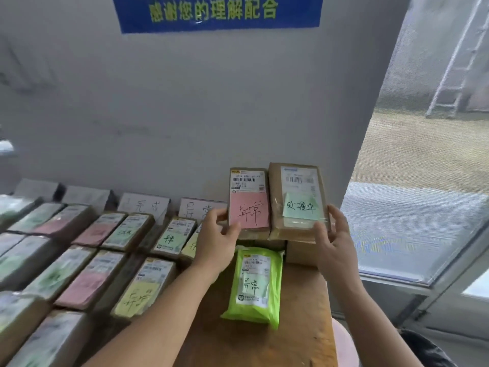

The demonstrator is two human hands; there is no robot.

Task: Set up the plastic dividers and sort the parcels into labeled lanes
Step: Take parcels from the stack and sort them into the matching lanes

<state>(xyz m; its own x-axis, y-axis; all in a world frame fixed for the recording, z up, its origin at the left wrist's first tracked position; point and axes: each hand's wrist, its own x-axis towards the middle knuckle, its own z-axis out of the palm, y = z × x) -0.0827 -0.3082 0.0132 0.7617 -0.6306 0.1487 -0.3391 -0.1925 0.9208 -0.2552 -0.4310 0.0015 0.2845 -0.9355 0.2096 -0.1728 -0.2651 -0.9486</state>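
Note:
My left hand [217, 234] grips the lower left edge of a brown parcel with a pink note [248, 202], held upright. Beside it, my right hand [334, 239] grips the lower right edge of a larger brown parcel with a green note [297, 200], also upright. The two parcels touch side by side in front of the wall. Below them a lime-green mailer bag [255, 286] lies flat on the wooden table [304, 327]. White handwritten lane labels [144, 205] stand along the wall. Rows of sorted parcels [105, 263] with pink, green and yellow notes fill the lanes at left.
A grey wall [185, 115] rises right behind the table, with a blue banner [217, 11] at the top. A window [423, 181] and its sill lie to the right. More cardboard boxes [299, 250] sit under the held parcels.

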